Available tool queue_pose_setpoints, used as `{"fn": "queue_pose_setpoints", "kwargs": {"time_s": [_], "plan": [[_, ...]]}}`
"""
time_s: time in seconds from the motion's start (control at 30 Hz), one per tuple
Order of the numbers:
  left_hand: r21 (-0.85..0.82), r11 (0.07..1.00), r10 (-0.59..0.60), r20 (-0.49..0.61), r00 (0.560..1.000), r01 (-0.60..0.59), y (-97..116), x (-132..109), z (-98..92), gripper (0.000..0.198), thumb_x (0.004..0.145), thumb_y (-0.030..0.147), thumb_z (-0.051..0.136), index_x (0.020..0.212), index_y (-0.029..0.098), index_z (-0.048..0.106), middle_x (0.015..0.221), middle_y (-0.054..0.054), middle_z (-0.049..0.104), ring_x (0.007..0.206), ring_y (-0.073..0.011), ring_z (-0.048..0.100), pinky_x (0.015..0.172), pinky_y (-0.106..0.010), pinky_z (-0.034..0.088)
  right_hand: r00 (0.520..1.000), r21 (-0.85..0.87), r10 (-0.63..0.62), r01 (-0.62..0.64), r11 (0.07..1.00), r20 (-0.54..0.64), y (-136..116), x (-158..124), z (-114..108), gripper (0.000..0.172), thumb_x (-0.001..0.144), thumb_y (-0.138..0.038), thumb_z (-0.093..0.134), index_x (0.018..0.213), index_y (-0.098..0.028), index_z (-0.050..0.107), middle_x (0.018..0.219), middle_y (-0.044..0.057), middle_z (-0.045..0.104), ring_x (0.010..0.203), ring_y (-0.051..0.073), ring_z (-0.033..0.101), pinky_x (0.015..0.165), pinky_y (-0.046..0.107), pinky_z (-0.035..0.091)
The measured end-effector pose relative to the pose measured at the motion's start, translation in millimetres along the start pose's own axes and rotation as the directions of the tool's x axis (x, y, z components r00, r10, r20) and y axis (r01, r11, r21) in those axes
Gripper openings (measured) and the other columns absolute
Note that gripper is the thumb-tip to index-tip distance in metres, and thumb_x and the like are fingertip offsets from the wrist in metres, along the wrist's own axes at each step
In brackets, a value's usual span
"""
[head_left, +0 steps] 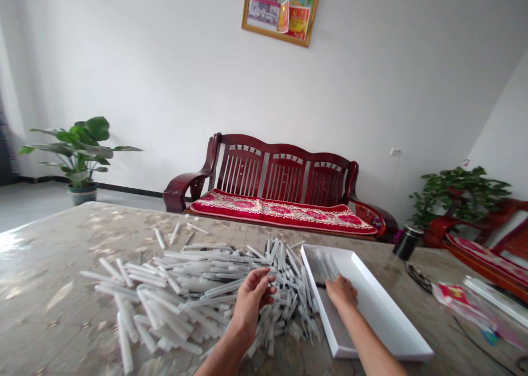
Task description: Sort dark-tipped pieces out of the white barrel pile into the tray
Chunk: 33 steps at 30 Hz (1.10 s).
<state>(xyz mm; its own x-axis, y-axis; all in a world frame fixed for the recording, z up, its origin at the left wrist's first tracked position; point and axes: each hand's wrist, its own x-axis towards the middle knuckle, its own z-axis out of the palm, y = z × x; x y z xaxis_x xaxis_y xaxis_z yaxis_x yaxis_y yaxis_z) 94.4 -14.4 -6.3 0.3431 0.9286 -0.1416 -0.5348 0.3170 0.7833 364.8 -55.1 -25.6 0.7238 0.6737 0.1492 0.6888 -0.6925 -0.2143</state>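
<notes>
the piled tubes [165, 299] are milky white, the tray [371, 282] plain white. the surface [41, 293] is grey-brown with paler leaf shapes and a lattice. the sofa [286, 179] is dark red, its cushion [280, 212] red with white-and-pink flowers.

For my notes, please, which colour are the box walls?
The box walls are white, clearest in the head view.

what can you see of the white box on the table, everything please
The white box is shallow, rectangular and open-topped, with low, cardboard-like walls. It lies flat on the patterned table, right of the heaped tubes. Slim, translucent pieces lie in its far left part. The right hand reaches inside; whether it touches the box is unclear.
</notes>
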Motion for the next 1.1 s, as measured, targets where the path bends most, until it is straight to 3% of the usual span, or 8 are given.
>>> {"fn": "queue_pose_setpoints", "kwargs": {"time_s": [0.1, 0.17, 0.27, 0.37, 0.5, 0.83, 1.03, 1.1], "plan": [[0.014, 1.0, 0.007, 0.003, 1.0, -0.007, 0.0, -1.1, 1.3, 0.047, 0.057, 0.041, 0.083, 0.093, 0.019, 0.063, 0.081, 0.001, 0.069, 0.06, -0.0098, 0.063, 0.052, -0.019, 0.045, 0.998, -0.029, 0.051, -0.052, 0.998, -0.028, -6.8, -8.9, -22.5, 0.044, 0.09, -0.031, 0.042, 0.126, -0.015, 0.06, 0.132, 0.022, 0.058, 0.117, 0.036, 0.058, 0.088, 0.047, 0.047], [0.03, 0.999, 0.025, 0.005, 1.0, -0.025, -0.9, -1.0, 2.2, 0.045, 0.057, 0.042, 0.082, 0.091, 0.018, 0.063, 0.079, 0.001, 0.069, 0.058, -0.01, 0.062, 0.051, -0.02, 0.044, 0.997, -0.023, -0.058, 0.057, 0.998, -0.044, -17.9, -21.3, -37.7, 0.04, 0.09, -0.031, 0.047, 0.126, -0.021, 0.06, 0.134, 0.014, 0.059, 0.122, 0.028, 0.055, 0.093, 0.035, 0.044], [0.063, 0.996, 0.058, 0.009, 0.998, -0.059, -2.0, -0.2, 3.1, 0.044, 0.056, 0.043, 0.081, 0.087, 0.017, 0.063, 0.075, 0.0, 0.068, 0.055, -0.0106, 0.061, 0.048, -0.02, 0.042, 0.955, 0.011, -0.298, 0.298, 0.955, 0.004, -42.0, -47.8, -53.5, 0.03, 0.092, -0.026, 0.044, 0.11, -0.025, 0.067, 0.112, 0.007, 0.071, 0.104, 0.022, 0.067, 0.081, 0.028, 0.047], [0.102, 0.991, 0.091, 0.012, 0.996, -0.092, -2.5, 0.0, 3.2, 0.042, 0.056, 0.044, 0.08, 0.083, 0.017, 0.062, 0.073, -0.001, 0.068, 0.052, -0.0109, 0.06, 0.046, -0.02, 0.041, 0.916, -0.116, -0.396, 0.401, 0.909, 0.063, -66.3, -72.0, -58.2, 0.026, 0.09, -0.019, 0.048, 0.109, -0.02, 0.067, 0.106, 0.012, 0.072, 0.095, 0.024, 0.07, 0.077, 0.03, 0.048], [0.145, 0.981, 0.125, 0.019, 0.992, -0.127, -3.9, -1.2, 3.4, 0.041, 0.056, 0.045, 0.078, 0.081, 0.017, 0.062, 0.072, -0.001, 0.068, 0.051, -0.0116, 0.06, 0.044, -0.02, 0.04, 0.912, -0.226, -0.375, 0.406, 0.885, 0.169, -85.3, -85.1, -55.8, 0.025, 0.089, -0.013, 0.05, 0.108, -0.011, 0.067, 0.1, 0.02, 0.073, 0.091, 0.031, 0.072, 0.072, 0.036, 0.051], [0.179, 0.975, 0.132, 0.004, 0.991, -0.13, -6.8, -1.4, 1.6, 0.039, 0.056, 0.044, 0.076, 0.079, 0.016, 0.062, 0.071, -0.002, 0.068, 0.05, -0.0114, 0.059, 0.042, -0.02, 0.038, 0.922, -0.239, -0.345, 0.38, 0.893, 0.177, -85.4, -89.3, -45.7, 0.042, 0.08, 0.002, 0.047, 0.116, -0.011, 0.064, 0.11, 0.022, 0.069, 0.09, 0.029, 0.073, 0.073, 0.035, 0.053], [0.199, 0.97, 0.144, 0.004, 0.99, -0.142, -6.6, -0.8, 3.0, 0.037, 0.057, 0.044, 0.076, 0.078, 0.017, 0.062, 0.071, -0.002, 0.067, 0.051, -0.0118, 0.059, 0.043, -0.02, 0.039, 0.954, -0.176, -0.297, 0.301, 0.937, 0.05, -67.9, -85.3, -47.2, 0.033, 0.083, -0.007, 0.047, 0.107, -0.016, 0.068, 0.106, 0.018, 0.071, 0.088, 0.027, 0.072, 0.071, 0.032, 0.051], [0.21, 0.965, 0.157, 0.013, 0.987, -0.156, -7.0, -1.0, 4.5, 0.037, 0.058, 0.045, 0.076, 0.077, 0.017, 0.062, 0.072, -0.002, 0.068, 0.052, -0.0127, 0.06, 0.044, -0.021, 0.04, 0.951, -0.051, -0.307, 0.305, 0.951, -0.04, -65.4, -85.1, -48.3, 0.029, 0.085, -0.014, 0.046, 0.105, -0.019, 0.067, 0.106, 0.014, 0.071, 0.089, 0.024, 0.071, 0.072, 0.029, 0.05]]}}
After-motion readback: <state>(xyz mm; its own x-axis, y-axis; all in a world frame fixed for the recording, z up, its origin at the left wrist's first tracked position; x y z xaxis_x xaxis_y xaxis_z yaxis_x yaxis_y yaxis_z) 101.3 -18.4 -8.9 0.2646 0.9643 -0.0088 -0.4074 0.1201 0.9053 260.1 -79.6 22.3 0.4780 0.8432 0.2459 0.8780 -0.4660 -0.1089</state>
